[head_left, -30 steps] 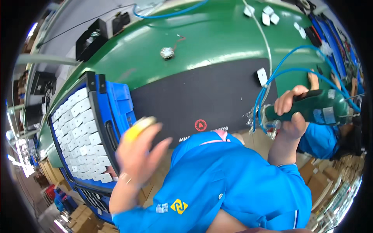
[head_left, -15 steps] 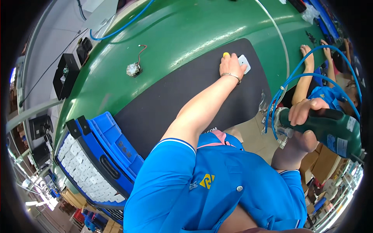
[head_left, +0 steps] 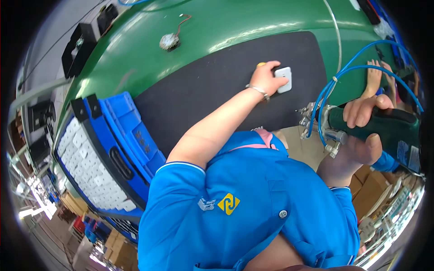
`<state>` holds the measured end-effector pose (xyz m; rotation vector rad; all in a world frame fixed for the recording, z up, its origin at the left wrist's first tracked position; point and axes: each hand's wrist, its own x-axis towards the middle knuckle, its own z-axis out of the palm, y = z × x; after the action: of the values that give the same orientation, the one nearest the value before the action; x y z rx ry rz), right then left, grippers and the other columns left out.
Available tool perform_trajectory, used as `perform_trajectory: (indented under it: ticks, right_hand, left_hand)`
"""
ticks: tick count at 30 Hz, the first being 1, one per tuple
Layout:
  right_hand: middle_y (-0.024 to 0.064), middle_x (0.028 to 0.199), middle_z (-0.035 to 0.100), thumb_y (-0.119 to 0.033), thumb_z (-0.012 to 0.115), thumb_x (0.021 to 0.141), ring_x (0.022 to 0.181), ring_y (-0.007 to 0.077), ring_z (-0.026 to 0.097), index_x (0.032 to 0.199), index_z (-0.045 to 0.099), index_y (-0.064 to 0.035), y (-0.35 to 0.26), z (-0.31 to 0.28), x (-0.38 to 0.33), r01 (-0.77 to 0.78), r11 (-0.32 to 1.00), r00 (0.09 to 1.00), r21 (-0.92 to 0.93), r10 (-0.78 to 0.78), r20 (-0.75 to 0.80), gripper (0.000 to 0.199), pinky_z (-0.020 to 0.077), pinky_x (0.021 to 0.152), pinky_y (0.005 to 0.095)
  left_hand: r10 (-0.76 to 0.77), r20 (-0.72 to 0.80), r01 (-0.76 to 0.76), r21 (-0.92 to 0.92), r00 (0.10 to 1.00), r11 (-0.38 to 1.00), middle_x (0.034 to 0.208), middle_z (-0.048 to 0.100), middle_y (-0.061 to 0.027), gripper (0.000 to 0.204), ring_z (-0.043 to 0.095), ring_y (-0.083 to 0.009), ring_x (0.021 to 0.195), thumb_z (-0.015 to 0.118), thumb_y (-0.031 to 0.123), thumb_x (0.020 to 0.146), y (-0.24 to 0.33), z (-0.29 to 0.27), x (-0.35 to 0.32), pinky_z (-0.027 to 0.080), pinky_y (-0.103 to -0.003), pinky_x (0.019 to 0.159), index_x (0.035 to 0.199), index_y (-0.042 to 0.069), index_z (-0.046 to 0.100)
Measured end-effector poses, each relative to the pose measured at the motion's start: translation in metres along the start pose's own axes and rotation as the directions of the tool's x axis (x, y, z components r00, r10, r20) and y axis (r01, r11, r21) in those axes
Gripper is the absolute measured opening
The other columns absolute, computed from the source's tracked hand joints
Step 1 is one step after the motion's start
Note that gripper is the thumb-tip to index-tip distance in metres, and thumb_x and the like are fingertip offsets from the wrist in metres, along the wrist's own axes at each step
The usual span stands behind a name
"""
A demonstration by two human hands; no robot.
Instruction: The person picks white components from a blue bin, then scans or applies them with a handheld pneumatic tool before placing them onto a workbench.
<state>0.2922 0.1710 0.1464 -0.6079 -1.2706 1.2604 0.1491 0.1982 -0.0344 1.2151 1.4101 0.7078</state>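
Observation:
On the dark mat (head_left: 217, 86) lies a small white plastic case (head_left: 284, 74) with rounded corners. My left hand (head_left: 266, 80) is beside it, thumb stretched over the case's near part and fingers apart from the thumb. Something yellow (head_left: 261, 65) shows at one fingertip; whether it is a finger cover cannot be made out. My right hand (head_left: 361, 113) is wrapped round a dark green power screwdriver (head_left: 398, 135) with metal fittings and blue hoses at its front end. Its metal tip points left over the mat's right edge, apart from the case.
Left of me stands a blue bin (head_left: 131, 131) beside a tray of many white pieces (head_left: 88, 167). A small round part with red wires (head_left: 169, 41) lies on the green table (head_left: 140, 49). Blue hoses (head_left: 361, 67) arch at right, near another person's hands (head_left: 374, 74).
My view has shifted. My left hand has turned at the wrist, and the case sits straighter under its thumb. The screwdriver has come nearer the case, still in my right hand.

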Motion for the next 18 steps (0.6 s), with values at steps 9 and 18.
perform_trajectory:
  ticks: [9,18]
  right_hand:
    - [0.0046,0.071,0.048,-0.028,0.051,0.072,0.057,0.0116,0.044,0.114,0.035,-0.0023,0.025,0.070,0.003,-0.052,0.976,0.981,0.211,0.010,0.195,0.052,0.0351,0.052,0.0236]
    - [0.0042,0.074,0.048,-0.030,0.044,0.076,0.061,0.0125,0.044,0.116,0.034,-0.0034,0.031,0.122,0.004,-0.072,0.940,0.948,0.333,-0.039,0.315,0.049,0.0351,0.057,0.0268]
  left_hand:
    - [-0.347,0.013,0.330,-0.339,0.938,0.881,0.097,0.055,-0.0139,0.045,0.055,-0.0228,0.084,0.062,0.008,0.066,-0.052,-0.105,-0.154,0.048,-0.031,0.072,0.109,0.006,0.050]
    - [-0.336,-0.064,0.258,-0.512,0.940,0.819,0.098,0.054,-0.0133,0.039,0.055,-0.0233,0.085,0.061,0.009,0.070,-0.059,-0.111,-0.195,0.048,-0.032,0.073,0.108,0.007,0.050]
